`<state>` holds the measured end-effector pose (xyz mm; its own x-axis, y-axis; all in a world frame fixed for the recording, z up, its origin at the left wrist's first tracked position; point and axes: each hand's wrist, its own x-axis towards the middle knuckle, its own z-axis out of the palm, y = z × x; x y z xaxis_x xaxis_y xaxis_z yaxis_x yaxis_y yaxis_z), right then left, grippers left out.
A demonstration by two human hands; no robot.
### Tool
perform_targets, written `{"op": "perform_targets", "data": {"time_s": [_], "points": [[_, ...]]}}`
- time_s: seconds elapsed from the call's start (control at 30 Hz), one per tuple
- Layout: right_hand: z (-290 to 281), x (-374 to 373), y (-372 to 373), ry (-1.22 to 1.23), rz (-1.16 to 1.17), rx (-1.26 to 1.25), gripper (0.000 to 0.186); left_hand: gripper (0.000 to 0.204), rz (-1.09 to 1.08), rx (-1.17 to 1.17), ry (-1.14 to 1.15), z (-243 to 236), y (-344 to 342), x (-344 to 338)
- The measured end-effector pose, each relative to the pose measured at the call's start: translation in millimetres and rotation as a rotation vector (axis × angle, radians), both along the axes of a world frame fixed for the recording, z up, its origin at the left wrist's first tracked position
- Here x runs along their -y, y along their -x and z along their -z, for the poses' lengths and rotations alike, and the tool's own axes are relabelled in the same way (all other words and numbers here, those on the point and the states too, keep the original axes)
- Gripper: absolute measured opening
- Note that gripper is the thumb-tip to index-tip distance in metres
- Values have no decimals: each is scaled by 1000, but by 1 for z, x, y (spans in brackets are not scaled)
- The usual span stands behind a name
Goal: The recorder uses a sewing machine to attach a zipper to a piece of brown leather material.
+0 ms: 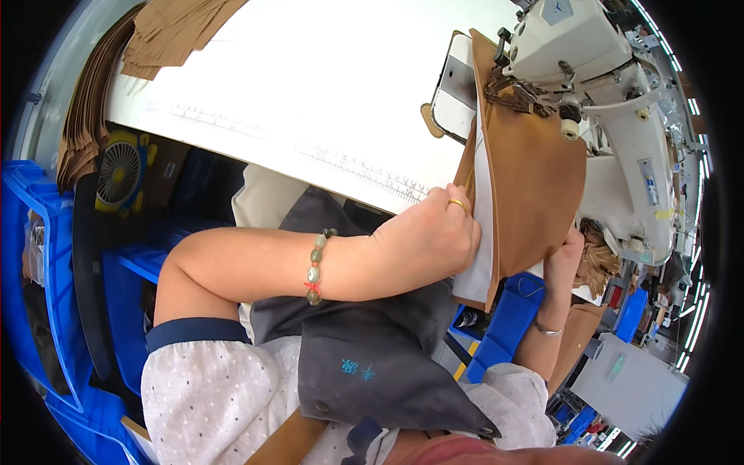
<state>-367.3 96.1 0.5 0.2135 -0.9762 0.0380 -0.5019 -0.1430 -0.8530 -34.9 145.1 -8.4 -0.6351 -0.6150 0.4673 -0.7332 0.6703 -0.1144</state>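
Note:
A brown panel (535, 178), layered with a white strip (484, 232) and a zipper tape along its left edge, runs from under the needle area of a white sewing machine (577, 50) toward me. My left hand (438, 232), with a ring and a bead bracelet at the wrist, is closed on the panel's left edge, just off the table's front. My right hand (566, 252) pinches the panel's lower right edge, its fingertips partly hidden. The panel's far end lies beside a small metal plate (457, 85) at the machine.
The white table (294, 70) carries stacked brown pieces (174, 31) at the back left, with more layers (87, 116) hanging over its left end. Below are a yellow fan (120, 170) and blue bins (46, 271). Crumpled brown material (601, 260) lies right of my right hand.

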Motion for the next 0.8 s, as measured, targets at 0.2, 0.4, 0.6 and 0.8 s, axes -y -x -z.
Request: {"op": "perform_targets", "data": {"time_s": [0.2,0.4,0.6,0.8], "points": [[4,-4,-28,396,-209,-419,17,14,12,47,-16,-3,0,1],[0,5,-24,471,-300,-451,20,14,30,21,-26,-2,-2,1],[11,-14,-22,351,-247,-399,38,14,13,53,-50,-1,-6,1],[30,-35,0,347,-569,-533,55,18,51,21,-27,-2,-11,2]]}}
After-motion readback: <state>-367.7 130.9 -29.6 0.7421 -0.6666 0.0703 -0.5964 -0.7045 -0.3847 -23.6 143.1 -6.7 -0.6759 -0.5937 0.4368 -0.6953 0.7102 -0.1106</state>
